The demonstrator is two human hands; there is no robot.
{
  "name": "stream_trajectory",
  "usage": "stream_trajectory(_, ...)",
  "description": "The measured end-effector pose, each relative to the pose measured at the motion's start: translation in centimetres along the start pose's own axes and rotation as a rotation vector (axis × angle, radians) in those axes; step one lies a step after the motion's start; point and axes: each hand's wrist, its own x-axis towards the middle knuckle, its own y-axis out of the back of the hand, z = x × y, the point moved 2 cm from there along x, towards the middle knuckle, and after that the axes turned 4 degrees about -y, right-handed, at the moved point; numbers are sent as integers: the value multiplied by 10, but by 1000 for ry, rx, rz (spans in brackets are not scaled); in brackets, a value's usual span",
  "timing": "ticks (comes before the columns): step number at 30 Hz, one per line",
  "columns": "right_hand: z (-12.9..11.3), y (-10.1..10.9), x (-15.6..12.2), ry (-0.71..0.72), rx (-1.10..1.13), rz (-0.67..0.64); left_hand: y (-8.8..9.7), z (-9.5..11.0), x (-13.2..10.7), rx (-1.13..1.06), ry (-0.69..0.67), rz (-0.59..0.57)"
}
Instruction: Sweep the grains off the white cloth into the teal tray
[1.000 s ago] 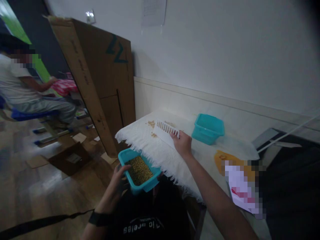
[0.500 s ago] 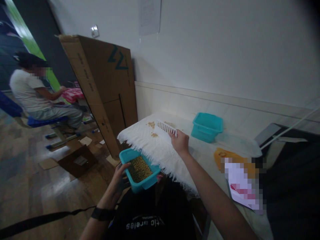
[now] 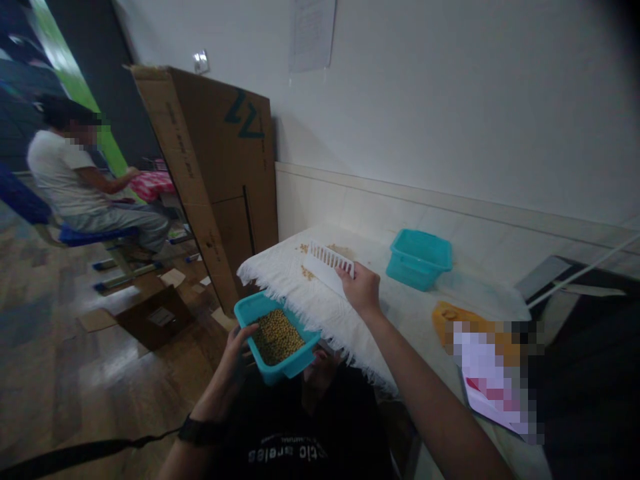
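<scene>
My left hand (image 3: 235, 353) grips the left rim of a teal plastic bin (image 3: 295, 365), thumb over the edge. Round yellowish beans (image 3: 280, 337) cover its bottom. The bin is tilted a little, held below the fringed edge of a white cloth (image 3: 330, 307) on the table. In my right hand (image 3: 363, 288) is a white slotted plastic piece (image 3: 325, 263), its lower edge at the cloth. Small loose beans (image 3: 307, 272) lie on the cloth beside its far end.
A second teal bin (image 3: 419, 267) stands against the wall. Right of it lie an orange bag (image 3: 450, 313) and a phone-like device (image 3: 493, 393) with a lit screen. A tall cardboard box (image 3: 215, 167) stands left of the table; a seated person (image 3: 70, 167) is beyond it.
The view has shifted slightly. The slotted piece has moved a little closer to the loose beans at the left, and the teal bin has stayed under the cloth's edge.
</scene>
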Motion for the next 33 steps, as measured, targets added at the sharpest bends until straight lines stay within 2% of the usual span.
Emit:
stream_trajectory(13,-1,0,-5,20,87,13,0,5,-11,73,-23,53)
stream_trajectory(18,-3,2,-6,14,129,31,1,3,-11,48,-32,23)
stream_trajectory(26,-11,18,-4,2,75,104,1,5,-8,78,-30,27)
stream_trajectory(33,-9,30,4,-2,36,102,0,7,-10,67,-54,12)
